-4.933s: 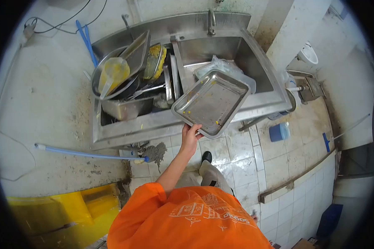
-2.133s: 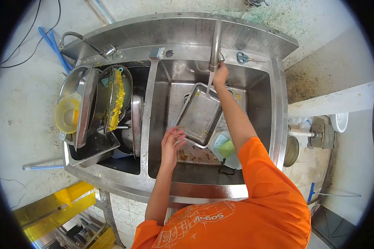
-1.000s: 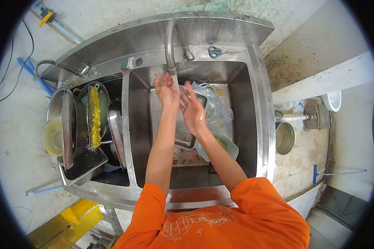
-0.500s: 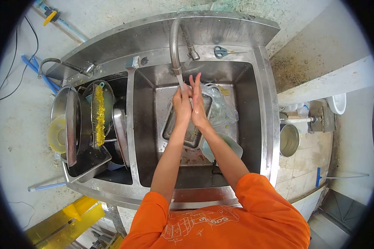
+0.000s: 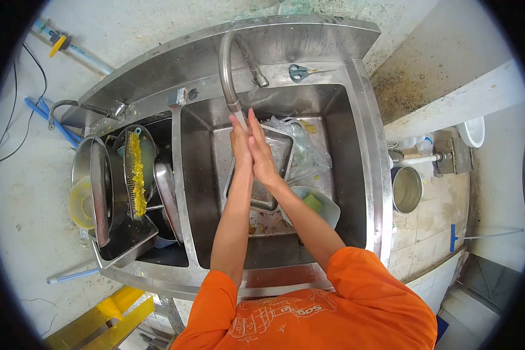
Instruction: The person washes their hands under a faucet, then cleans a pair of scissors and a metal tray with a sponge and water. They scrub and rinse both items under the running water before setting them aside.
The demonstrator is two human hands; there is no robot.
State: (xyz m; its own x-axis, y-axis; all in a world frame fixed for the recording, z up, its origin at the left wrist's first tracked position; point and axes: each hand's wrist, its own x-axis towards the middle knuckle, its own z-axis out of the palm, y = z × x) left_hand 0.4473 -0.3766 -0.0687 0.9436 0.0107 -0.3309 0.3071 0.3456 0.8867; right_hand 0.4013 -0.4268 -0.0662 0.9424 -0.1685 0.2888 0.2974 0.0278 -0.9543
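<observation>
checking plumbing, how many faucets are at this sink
2: the left faucet, behind the left basin, and the right faucet, running over the left hand and right hand. No others show.

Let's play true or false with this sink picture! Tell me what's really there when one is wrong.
1. Water comes from the tap. True.
2. The scissors lie inside the basin. False: the scissors lie on the ledge behind the basin.
3. A green thing sits in the pale bowl. True.
4. The left hand holds the tray. False: the left hand touches the right hand; the tray lies in the basin.
</observation>
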